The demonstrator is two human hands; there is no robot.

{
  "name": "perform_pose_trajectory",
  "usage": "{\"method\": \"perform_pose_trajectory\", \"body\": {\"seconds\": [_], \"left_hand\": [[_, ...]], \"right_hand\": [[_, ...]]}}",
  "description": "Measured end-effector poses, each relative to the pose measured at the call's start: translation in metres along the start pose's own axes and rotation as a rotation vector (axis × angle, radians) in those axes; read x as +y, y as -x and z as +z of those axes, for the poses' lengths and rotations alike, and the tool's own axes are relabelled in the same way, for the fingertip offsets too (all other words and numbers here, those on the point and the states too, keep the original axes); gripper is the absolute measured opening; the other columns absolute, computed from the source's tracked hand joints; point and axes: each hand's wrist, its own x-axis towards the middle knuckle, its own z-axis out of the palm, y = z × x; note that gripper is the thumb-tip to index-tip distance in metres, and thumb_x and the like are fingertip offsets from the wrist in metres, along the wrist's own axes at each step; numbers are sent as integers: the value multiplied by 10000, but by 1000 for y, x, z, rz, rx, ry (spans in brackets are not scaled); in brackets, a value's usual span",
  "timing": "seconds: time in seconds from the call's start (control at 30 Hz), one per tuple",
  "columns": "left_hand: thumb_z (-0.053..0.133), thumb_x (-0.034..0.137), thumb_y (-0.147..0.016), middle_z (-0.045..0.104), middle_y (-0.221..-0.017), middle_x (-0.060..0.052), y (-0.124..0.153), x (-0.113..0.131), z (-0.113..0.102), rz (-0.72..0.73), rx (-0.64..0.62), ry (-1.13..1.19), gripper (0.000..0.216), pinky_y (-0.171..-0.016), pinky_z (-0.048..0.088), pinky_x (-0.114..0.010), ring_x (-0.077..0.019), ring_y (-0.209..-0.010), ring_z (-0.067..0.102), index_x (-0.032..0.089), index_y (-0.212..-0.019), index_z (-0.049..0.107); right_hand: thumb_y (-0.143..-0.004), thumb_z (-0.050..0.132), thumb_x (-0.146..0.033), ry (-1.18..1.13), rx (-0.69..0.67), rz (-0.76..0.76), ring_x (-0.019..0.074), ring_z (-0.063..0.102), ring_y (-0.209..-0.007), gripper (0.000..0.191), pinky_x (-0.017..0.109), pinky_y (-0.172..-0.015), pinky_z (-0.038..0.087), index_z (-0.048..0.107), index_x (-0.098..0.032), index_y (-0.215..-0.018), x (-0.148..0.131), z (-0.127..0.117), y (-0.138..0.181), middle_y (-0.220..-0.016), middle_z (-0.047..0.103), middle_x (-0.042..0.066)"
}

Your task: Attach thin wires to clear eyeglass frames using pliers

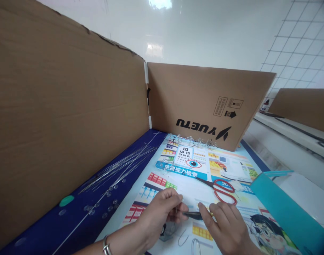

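My left hand is closed in a pinch above the printed sheet, on what looks like a thin wire; the fingers hide most of it. My right hand grips dark-nosed pliers with a bit of yellow at the handle. Their tip points left and reaches the fingers of my left hand; whether the jaws are closed on the wire I cannot tell. Below, between the hands, lie bent wire pieces. A clear container sits partly hidden by my left wrist. Red-handled scissors lie just beyond my right hand.
Long straight wires and several clear discs lie on the blue surface at left, near a green disc. Cardboard panels wall the left and back. Clear bits line the back panel. A teal box stands right.
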Motion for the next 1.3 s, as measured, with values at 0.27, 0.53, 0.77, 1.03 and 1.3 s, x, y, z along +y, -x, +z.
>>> {"method": "perform_pose_trajectory", "body": {"seconds": [0.27, 0.53, 0.77, 1.03, 1.3], "left_hand": [[546, 353, -810, 663, -716, -39, 0, 6, 2, 102, -17, -93, 243, -588, 406, -239, -125, -567, 600, 172, -702, 425], [568, 307, -814, 653, -678, -31, -5, 10, -4, 275, -169, -221, 220, -600, 402, -240, -109, -571, 549, 160, -700, 451], [573, 292, -805, 649, -710, -35, 0, 17, -4, 321, -210, -282, 196, -634, 418, -242, -125, -646, 561, 155, -700, 480], [533, 226, -821, 639, -730, -32, 1, 14, -4, 345, -215, -343, 130, -665, 425, -240, -132, -691, 571, 157, -714, 504], [534, 250, -814, 659, -730, -31, -4, 21, -6, 251, -201, -362, 109, -603, 404, -218, -119, -634, 585, 146, -784, 544]], "right_hand": [[-833, 424, -90, -35, -90, 0, 213, 486, -671, 293, 367, -597, 347, 576, -61, -1082, 0, 2, 4, -758, 572, 104], [-838, 427, -121, -197, -121, 161, 198, 516, -708, 247, 330, -640, 395, 577, -119, -1035, -6, 5, 6, -788, 584, 77], [-818, 465, -173, -455, -298, 350, 165, 561, -720, 215, 264, -640, 430, 584, -193, -996, -7, 1, 4, -834, 617, 47], [-821, 491, -191, -614, -494, 434, 131, 571, -710, 136, 206, -610, 423, 594, -226, -902, -2, -5, -3, -787, 612, 4], [-847, 432, -178, -361, -247, 354, 165, 540, -745, 217, 281, -678, 411, 585, -190, -1002, -8, 6, 7, -810, 580, 42]]}}
